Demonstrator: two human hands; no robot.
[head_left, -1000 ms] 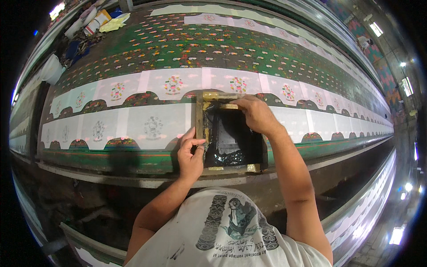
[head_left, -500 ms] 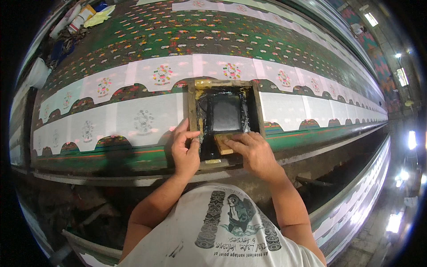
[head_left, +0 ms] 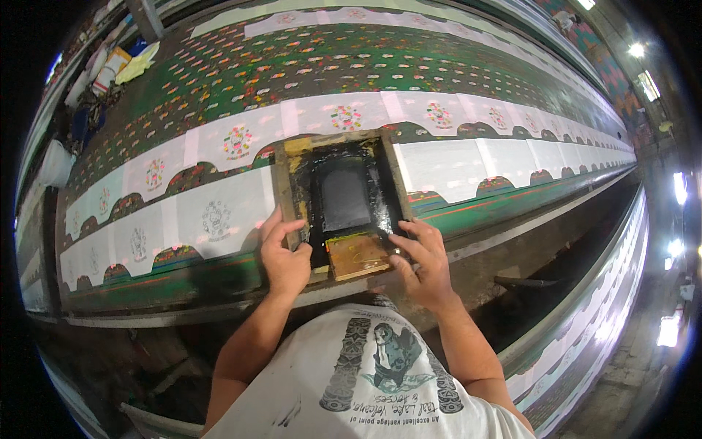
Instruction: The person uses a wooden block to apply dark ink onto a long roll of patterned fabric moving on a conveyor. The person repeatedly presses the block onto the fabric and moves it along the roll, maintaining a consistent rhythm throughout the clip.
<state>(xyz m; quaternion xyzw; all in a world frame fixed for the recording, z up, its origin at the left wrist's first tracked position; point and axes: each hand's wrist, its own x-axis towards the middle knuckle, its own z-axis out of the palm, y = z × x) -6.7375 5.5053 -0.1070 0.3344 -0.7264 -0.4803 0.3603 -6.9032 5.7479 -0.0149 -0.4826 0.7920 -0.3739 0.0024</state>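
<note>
In front of me is a wooden screen printing frame (head_left: 401, 175), smeared with black ink around a grey, arch-topped mesh window (head_left: 345, 194). My left hand (head_left: 284, 257) is closed around its left rail, thumb and forefinger meeting near the inner edge. At the right rail, close to the near corner, my right hand (head_left: 425, 265) is bent over the wood with fingers and thumb inward. A wooden squeegee (head_left: 356, 256) lies at the near end inside the frame, beside the right fingertips. Left of the frame, a white fabric panel (head_left: 248, 196) carries a grey line print.
Rows of pale panels, some with coloured prints (head_left: 237, 140), run along a long green table (head_left: 468, 208). A white bucket (head_left: 57, 164) and a yellow cloth (head_left: 137, 63) are at the far left. Another panel-covered table (head_left: 585, 336) stretches along the lower right.
My right hand has let go of the squeegee and moved to the frame's right rail. The squeegee now lies flatter at the near end. The view has shifted, with the frame slightly tilted.
</note>
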